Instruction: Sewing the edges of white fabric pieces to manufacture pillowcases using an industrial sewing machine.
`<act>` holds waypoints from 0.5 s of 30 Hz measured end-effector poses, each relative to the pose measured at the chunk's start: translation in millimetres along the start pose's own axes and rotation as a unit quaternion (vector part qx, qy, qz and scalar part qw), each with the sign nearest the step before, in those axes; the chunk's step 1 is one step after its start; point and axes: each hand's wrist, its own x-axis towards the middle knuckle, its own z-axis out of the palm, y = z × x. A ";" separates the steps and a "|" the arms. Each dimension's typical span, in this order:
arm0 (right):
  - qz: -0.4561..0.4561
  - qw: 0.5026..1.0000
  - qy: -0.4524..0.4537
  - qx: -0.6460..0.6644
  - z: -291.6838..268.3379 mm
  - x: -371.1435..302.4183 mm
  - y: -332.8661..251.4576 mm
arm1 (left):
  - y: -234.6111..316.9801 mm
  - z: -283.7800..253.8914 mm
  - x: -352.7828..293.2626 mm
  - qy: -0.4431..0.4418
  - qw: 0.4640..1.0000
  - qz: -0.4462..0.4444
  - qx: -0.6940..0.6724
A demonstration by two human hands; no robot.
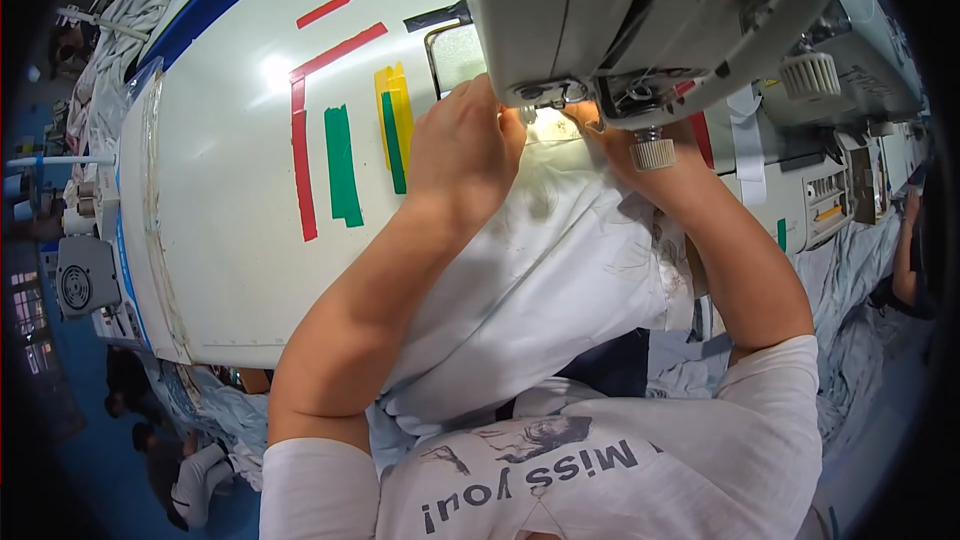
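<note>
A piece of white fabric (540, 260) lies across the front of a white sewing table (220, 190) and runs under the head of a grey sewing machine (620, 10). My left hand (462, 145) presses flat on the fabric just left of the needle area (545, 115). My right hand (625, 155) holds the fabric on the right side of the needle, partly hidden under the machine head and its knurled knob (652, 152). The lit spot under the presser foot sits between both hands.
Red, green and yellow tape strips (340, 160) mark the tabletop left of my hands. A small motor box (85, 275) hangs at the table's left edge. More machines (850, 170) and heaps of pale cloth line the right side, where another person's arm (905, 260) shows.
</note>
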 end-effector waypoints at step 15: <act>-0.015 0.999 -0.003 -0.048 -6.4 6.7 -4.8 | -15.8 2.2 0.4 0.041 0.993 0.093 0.059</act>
